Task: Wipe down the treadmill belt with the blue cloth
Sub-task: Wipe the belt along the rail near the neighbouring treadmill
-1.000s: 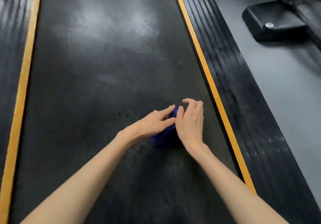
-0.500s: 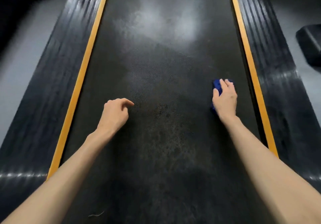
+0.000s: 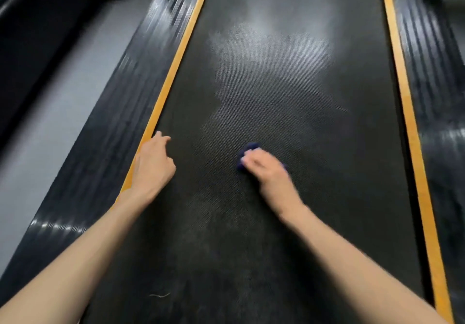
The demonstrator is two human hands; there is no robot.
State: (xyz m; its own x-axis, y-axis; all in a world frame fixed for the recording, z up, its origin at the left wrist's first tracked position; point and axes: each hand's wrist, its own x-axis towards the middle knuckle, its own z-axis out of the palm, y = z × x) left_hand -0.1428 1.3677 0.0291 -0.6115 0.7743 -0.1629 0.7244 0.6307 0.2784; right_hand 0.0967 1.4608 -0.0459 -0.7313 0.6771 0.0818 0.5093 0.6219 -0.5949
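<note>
Treadmill belt [image 3: 289, 92] first: dark, fine-textured, running from 6 o'clock to 12 o'clock and filling most of the view. Ribbed black side rails [image 3: 118, 107] at 9 and 3 o'clock, each parted from the belt by an orange strip [image 3: 176, 67]; grey floor [image 3: 50, 112] beyond the rail at 9 o'clock. Broad pale patch [image 3: 271, 44] on the belt toward 12 o'clock, either glare or film; cannot tell which.

Two bare forearms reaching in from 7 and 5 o'clock. Left grip [image 3: 151, 165] at 9 o'clock of the centre, by the inner edge of the orange strip, fingers loosely curled with the forefinger poking forward, holding nothing; resting on the belt or just over it, cannot tell. Right grip [image 3: 269, 172] at 5 o'clock of the centre and close to it, blurred, fingers curled over the blue cloth [image 3: 251, 146] and pressing it to the belt. Blue cloth bunched small, mostly hidden under the fingers, only its far end peeping out toward 12 o'clock; near mid-belt, well apart from both strips.

Smallest of all: pale thread of lint [image 3: 159, 295] lying on the belt at 7 o'clock, near the left forearm.

Progress, as a judgement: wiping under way but nowhere near finished. No clear line between wiped and unwiped belt. Grey mottling around the cloth and toward 6 o'clock, lint not yet picked up, whole stretch toward 12 o'clock apparently not yet reached. Probably left to do: passes from strip to strip along the full length.
</note>
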